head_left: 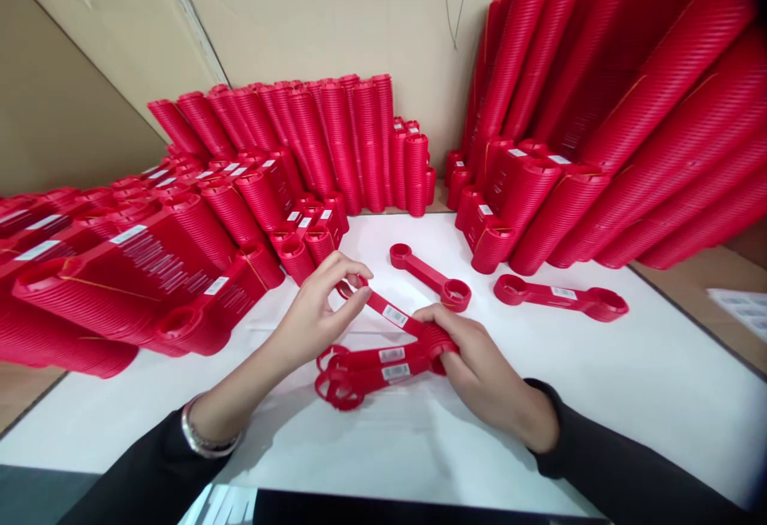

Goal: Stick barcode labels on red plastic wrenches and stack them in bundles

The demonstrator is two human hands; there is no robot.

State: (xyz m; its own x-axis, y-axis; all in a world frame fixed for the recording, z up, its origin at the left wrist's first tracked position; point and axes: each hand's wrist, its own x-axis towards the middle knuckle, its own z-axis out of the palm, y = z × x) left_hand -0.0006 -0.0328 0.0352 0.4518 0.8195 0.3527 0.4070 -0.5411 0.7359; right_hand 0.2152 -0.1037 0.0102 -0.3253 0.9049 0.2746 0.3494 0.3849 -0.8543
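Note:
My right hand point(479, 365) grips a small stack of red plastic pieces point(389, 375) by one ringed end. Each piece is a flat bar with a ring at both ends and a white barcode label. The stack fans apart at its far-left ends. My left hand point(327, 301) pinches the other ring of the top red piece point(383, 309), which is lifted at an angle from the rest. Just beyond my hands lies a red piece point(428, 276) on the white table, and a further labelled one point(560, 297) lies to its right.
Banded stacks of red pieces point(257, 205) fill the table's left and back. Taller stacks point(599, 109) lean at the right. Cardboard point(335, 13) rises behind. A printed sheet point(740, 309) lies at the right edge of the white table point(599, 397).

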